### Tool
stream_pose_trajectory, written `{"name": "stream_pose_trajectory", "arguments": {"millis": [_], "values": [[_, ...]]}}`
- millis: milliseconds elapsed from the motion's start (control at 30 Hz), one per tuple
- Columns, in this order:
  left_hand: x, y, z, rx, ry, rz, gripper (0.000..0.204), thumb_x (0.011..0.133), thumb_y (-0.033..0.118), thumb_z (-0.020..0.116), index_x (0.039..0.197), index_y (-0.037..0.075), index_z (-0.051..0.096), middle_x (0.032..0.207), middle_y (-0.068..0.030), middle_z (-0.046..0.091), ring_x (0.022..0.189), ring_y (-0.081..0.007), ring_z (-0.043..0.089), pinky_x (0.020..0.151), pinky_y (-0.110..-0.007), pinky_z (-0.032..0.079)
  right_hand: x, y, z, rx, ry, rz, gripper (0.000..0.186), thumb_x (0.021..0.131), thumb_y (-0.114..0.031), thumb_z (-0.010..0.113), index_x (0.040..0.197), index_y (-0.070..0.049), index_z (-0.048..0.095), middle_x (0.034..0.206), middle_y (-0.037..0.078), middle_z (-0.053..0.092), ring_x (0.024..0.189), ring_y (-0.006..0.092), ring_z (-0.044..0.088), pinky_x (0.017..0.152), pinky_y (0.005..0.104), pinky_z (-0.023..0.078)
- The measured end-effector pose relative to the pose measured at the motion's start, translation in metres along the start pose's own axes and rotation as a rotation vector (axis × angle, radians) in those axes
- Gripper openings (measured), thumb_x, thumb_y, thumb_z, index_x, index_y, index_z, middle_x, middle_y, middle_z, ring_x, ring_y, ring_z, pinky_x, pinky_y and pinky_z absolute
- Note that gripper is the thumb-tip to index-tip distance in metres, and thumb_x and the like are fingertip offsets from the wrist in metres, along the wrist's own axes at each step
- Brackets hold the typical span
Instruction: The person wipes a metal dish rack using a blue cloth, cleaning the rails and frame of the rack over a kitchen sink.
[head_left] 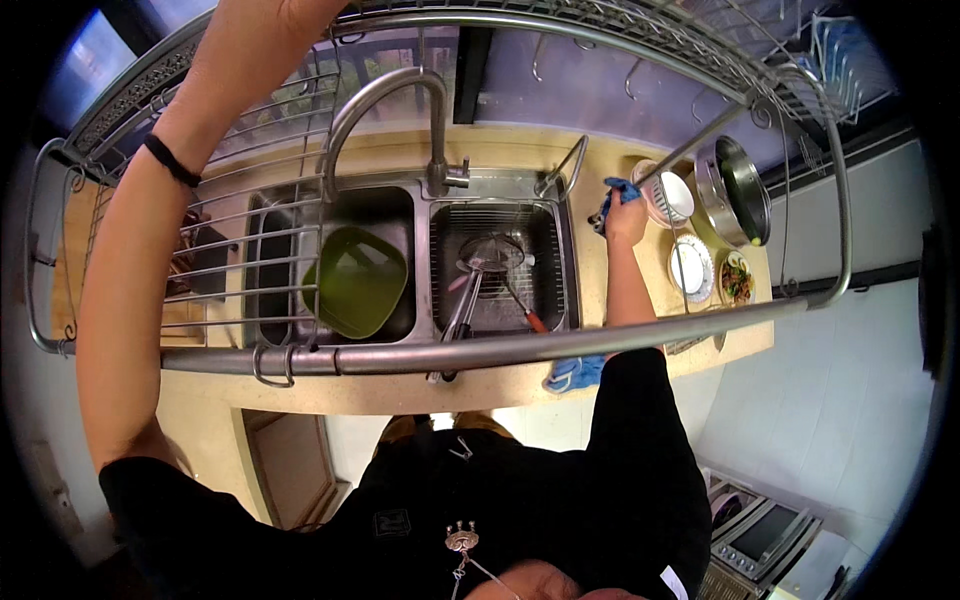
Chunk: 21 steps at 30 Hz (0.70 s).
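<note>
Right grip [627, 217] clenched round blue cloth [620, 188], over desk [591, 268] right of sink [423, 262], toward desk's back edge. Left grip [300, 7] raised at wire rack [560, 345], mostly out of sight; can't tell whether it holds anything. White bowl [677, 195], white plate [688, 268] near cloth; pot [712, 192], cooked food [737, 280] toward desk's right end. Second cloth [575, 374] at front edge.

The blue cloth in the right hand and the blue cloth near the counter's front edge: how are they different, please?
The held cloth is gripped by the right hand; the front cloth has no hand on it.
The held cloth is toward the far side of the counter, while the front cloth lies near its front edge.
Both are blue.
</note>
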<state>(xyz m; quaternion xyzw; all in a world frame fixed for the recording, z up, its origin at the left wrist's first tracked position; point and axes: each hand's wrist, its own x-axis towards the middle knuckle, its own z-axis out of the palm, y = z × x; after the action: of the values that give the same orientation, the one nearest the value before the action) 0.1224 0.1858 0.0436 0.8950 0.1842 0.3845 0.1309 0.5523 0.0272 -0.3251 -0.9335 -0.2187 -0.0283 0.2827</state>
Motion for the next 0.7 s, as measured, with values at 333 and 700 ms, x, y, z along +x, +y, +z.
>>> {"name": "stream_pose_trajectory", "arguments": {"millis": [333, 700], "values": [[0.003, -0.005, -0.007, 0.013, -0.075, 0.081, 0.037, 0.100, 0.030, 0.053, 0.087, -0.003, 0.064, 0.076, -0.0034, 0.060, 0.071, -0.0142, 0.054, 0.067, -0.029, 0.045, -0.104, 0.044, 0.049, 0.710, 0.073, 0.156, 0.028, 0.090, -0.023, 0.068, 0.102, 0.002, 0.064, 0.087, 0.015, 0.070, 0.079, 0.0287, 0.067, 0.074, 0.0400, 0.051], [-0.015, -0.019, -0.015, 0.166, -0.073, -0.126, 0.052, 0.103, 0.049, 0.041, 0.127, 0.010, 0.065, 0.117, -0.0086, 0.068, 0.106, -0.0167, 0.062, 0.091, -0.028, 0.045, -0.037, 0.025, 0.090, 0.492, 0.274, 0.005, 0.024, 0.084, -0.013, 0.072, 0.107, -0.012, 0.074, 0.104, 0.015, 0.062, 0.092, 0.0320, 0.063, 0.080, 0.0449, 0.050]]}}
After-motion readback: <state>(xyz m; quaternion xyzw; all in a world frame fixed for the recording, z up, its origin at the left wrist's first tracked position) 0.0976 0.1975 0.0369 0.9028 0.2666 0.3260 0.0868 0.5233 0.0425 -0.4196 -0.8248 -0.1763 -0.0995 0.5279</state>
